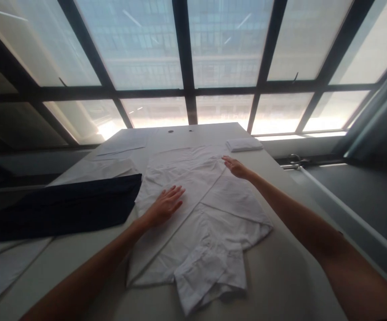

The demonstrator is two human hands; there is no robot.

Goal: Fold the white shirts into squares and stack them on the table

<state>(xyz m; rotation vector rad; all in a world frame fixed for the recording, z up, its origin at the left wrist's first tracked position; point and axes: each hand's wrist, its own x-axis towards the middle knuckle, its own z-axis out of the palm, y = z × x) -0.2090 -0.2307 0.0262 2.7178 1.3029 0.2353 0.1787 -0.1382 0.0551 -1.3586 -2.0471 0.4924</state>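
A white shirt [186, 214] lies spread on the white table in front of me, one side folded diagonally across its body. Its sleeve end [209, 272] points toward me with the cuff loose and creased. My left hand [166, 205] rests flat on the left-middle of the shirt, fingers spread. At the far right edge of the fold is my right hand [236, 167], its fingers stretched out and touching the cloth. Neither hand grips anything that I can see.
Dark navy folded cloth [66, 205] lies at the left, over more white fabric [13, 272]. A small folded white cloth [244, 144] sits at the far right of the table [273, 281]. Beyond are large windows [223, 44]; a grey curtain [373, 116] hangs at the right.
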